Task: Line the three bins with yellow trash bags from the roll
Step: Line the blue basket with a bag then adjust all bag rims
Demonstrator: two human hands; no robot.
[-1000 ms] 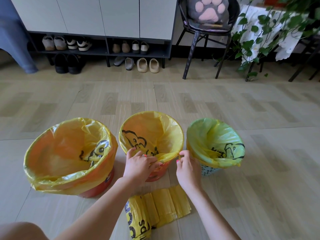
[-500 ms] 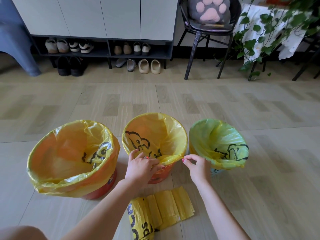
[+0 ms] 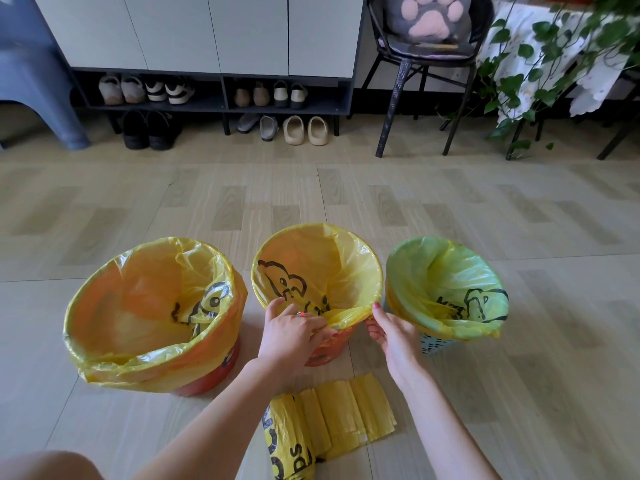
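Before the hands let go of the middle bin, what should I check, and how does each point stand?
1. Yellow plastic bag folded over the large orange left bin rim: ok.
2. Bag over the far rim of the middle orange bin: ok.
3. Middle bin's near rim: not ok, bunched where the left hand pinches it.
4. Right hand fingers at that rim's right edge: grip cannot tell.
5. Small patterned right bin lined: ok.
6. Leftover yellow bag roll lying apart from the bins: ok.
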